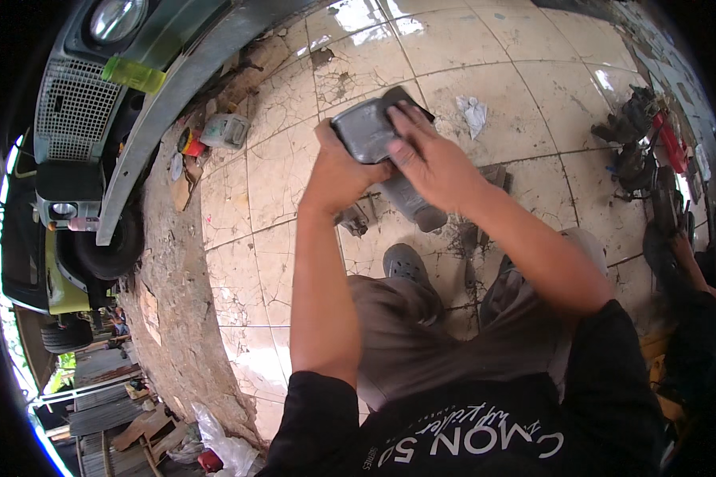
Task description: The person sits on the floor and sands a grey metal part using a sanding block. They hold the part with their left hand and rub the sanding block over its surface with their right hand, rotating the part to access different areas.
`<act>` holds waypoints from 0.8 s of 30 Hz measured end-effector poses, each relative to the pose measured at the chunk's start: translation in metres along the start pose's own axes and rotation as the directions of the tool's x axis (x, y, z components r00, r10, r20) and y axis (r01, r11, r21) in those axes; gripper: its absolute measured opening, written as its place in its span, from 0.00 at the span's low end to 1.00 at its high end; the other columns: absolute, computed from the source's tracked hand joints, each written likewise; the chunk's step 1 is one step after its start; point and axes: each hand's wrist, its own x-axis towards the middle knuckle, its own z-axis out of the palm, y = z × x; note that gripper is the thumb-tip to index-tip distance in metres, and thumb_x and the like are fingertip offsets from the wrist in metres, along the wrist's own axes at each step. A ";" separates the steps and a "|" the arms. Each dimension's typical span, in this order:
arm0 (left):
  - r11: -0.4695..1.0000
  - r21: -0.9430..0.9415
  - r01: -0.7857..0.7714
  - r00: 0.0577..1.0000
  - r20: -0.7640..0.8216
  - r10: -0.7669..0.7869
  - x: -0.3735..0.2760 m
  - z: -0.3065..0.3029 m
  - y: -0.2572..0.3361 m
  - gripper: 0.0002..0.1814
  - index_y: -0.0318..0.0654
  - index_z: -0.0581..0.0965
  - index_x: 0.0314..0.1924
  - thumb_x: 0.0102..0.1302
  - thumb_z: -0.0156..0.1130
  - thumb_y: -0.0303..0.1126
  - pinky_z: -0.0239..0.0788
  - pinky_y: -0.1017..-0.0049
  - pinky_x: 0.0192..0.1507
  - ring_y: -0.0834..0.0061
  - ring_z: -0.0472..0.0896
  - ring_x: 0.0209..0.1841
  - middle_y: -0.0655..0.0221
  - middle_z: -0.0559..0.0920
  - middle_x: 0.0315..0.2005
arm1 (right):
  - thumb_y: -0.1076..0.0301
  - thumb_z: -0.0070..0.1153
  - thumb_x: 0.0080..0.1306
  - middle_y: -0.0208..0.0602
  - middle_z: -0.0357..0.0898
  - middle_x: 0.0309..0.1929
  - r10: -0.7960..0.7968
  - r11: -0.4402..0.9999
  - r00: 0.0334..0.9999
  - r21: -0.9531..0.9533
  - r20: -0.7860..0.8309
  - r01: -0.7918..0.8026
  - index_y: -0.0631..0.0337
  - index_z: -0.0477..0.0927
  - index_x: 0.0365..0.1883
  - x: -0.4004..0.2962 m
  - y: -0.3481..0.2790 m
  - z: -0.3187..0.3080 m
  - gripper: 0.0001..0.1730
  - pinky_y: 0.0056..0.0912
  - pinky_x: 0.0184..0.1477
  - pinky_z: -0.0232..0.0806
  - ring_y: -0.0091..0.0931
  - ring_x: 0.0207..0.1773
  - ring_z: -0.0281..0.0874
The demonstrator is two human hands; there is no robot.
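My left hand (340, 179) grips a grey, rounded-rectangular housing (364, 131) by its near left edge and holds it above the tiled floor. Under the fingers of my right hand (420, 152) is a dark flat sheet (407, 98) that looks like sandpaper, pressed against the housing's upper right side. My right hand is slightly blurred. Below the hands, a second grey part (414, 203) with a rounded end lies on the floor, partly hidden by my right hand. A small dark metal part (355, 220) sits left of it.
Crumpled white paper or cloth (471, 116) lies on the tiles. A jerrycan (225, 131) and a red-yellow tin (192, 142) stand near a vehicle's bumper (155, 125), which bears a yellow-green bottle (134, 74). Dark mechanical parts (629, 125) and another person's arm (686, 256) are at right.
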 end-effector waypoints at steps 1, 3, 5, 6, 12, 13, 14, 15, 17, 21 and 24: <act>1.000 0.002 0.000 1.000 0.017 0.000 -0.002 -0.004 -0.003 0.64 0.24 0.47 0.67 0.40 0.84 0.39 0.72 0.68 0.59 0.54 0.78 0.57 0.42 0.75 0.55 | 0.42 0.38 0.77 0.61 0.58 0.74 -0.070 0.997 0.998 -0.024 -0.008 0.069 0.67 0.62 0.73 -0.007 -0.001 0.003 0.39 0.47 0.75 0.53 0.50 0.79 0.51; 0.999 0.032 0.021 0.999 0.024 -0.022 -0.004 -0.005 0.003 0.66 0.27 0.45 0.69 0.40 0.83 0.39 0.72 0.68 0.60 0.53 0.78 0.58 0.41 0.75 0.56 | 0.37 0.31 0.77 0.60 0.55 0.76 0.075 0.989 0.995 0.119 0.060 -0.082 0.66 0.62 0.73 -0.005 0.006 -0.002 0.42 0.46 0.76 0.52 0.50 0.79 0.49; 0.994 0.088 0.064 0.998 0.000 -0.064 -0.006 -0.002 0.015 0.67 0.31 0.44 0.71 0.40 0.83 0.38 0.72 0.67 0.59 0.51 0.78 0.58 0.41 0.75 0.56 | 0.34 0.26 0.77 0.58 0.55 0.76 0.361 0.864 0.913 0.298 0.191 -0.405 0.66 0.62 0.73 0.002 0.023 -0.004 0.45 0.45 0.77 0.49 0.51 0.79 0.48; 0.995 0.096 0.002 0.999 -0.037 0.002 -0.005 0.001 0.010 0.67 0.34 0.44 0.72 0.41 0.83 0.37 0.72 0.65 0.60 0.51 0.78 0.58 0.42 0.77 0.54 | 0.31 0.20 0.76 0.56 0.56 0.76 0.315 0.861 0.936 0.368 0.155 -0.351 0.65 0.61 0.74 0.011 0.020 -0.001 0.48 0.44 0.77 0.47 0.51 0.80 0.48; 0.999 0.026 0.021 1.000 0.018 -0.021 -0.001 0.001 0.004 0.67 0.27 0.44 0.71 0.41 0.83 0.35 0.71 0.66 0.59 0.54 0.76 0.60 0.42 0.73 0.59 | 0.34 0.19 0.77 0.59 0.58 0.75 0.332 0.865 0.934 0.354 0.131 -0.357 0.70 0.62 0.73 -0.003 0.024 0.008 0.48 0.42 0.77 0.48 0.49 0.80 0.47; 0.999 0.046 -0.021 1.000 0.003 0.021 0.001 0.002 0.005 0.67 0.26 0.44 0.71 0.41 0.83 0.35 0.71 0.67 0.59 0.55 0.75 0.60 0.42 0.72 0.59 | 0.35 0.19 0.77 0.60 0.58 0.75 0.449 0.802 0.874 0.349 0.184 -0.485 0.71 0.62 0.72 -0.001 0.029 0.009 0.47 0.42 0.77 0.48 0.48 0.80 0.46; 0.999 0.034 -0.014 1.000 0.016 0.013 0.001 0.000 0.007 0.67 0.26 0.44 0.71 0.41 0.83 0.35 0.71 0.67 0.59 0.55 0.75 0.60 0.43 0.72 0.59 | 0.35 0.21 0.77 0.62 0.57 0.74 0.439 0.810 0.883 0.351 0.166 -0.469 0.72 0.58 0.73 -0.002 0.033 0.011 0.47 0.42 0.76 0.49 0.49 0.80 0.49; 1.000 0.016 0.003 1.000 0.027 -0.003 -0.002 -0.004 0.005 0.67 0.26 0.44 0.71 0.41 0.83 0.35 0.71 0.67 0.60 0.55 0.75 0.60 0.43 0.72 0.59 | 0.34 0.22 0.77 0.63 0.57 0.74 0.342 0.862 0.933 0.357 0.112 -0.359 0.73 0.56 0.74 -0.003 0.026 0.010 0.48 0.42 0.76 0.50 0.49 0.79 0.50; 0.998 -0.011 0.056 0.997 0.050 -0.055 -0.010 -0.009 0.002 0.67 0.26 0.44 0.71 0.41 0.83 0.36 0.70 0.67 0.61 0.56 0.75 0.61 0.44 0.72 0.59 | 0.32 0.22 0.76 0.65 0.57 0.74 0.137 0.925 0.990 0.353 0.029 -0.138 0.73 0.53 0.75 -0.005 0.005 0.006 0.50 0.42 0.76 0.51 0.50 0.78 0.53; 1.000 0.004 0.024 0.999 0.042 -0.024 -0.008 -0.011 0.001 0.68 0.26 0.45 0.71 0.40 0.84 0.38 0.68 0.67 0.63 0.56 0.74 0.61 0.45 0.72 0.59 | 0.32 0.25 0.77 0.60 0.59 0.74 0.494 0.764 0.816 0.298 0.300 -0.572 0.68 0.53 0.76 -0.010 0.013 0.005 0.48 0.37 0.76 0.49 0.45 0.78 0.55; 1.000 0.023 -0.010 1.000 0.022 0.010 -0.013 -0.014 -0.006 0.68 0.27 0.46 0.71 0.39 0.84 0.39 0.68 0.67 0.63 0.55 0.74 0.61 0.44 0.73 0.59 | 0.36 0.27 0.78 0.66 0.61 0.71 0.280 0.891 0.956 0.344 0.091 -0.295 0.73 0.54 0.74 -0.011 0.013 0.015 0.46 0.43 0.73 0.56 0.50 0.74 0.62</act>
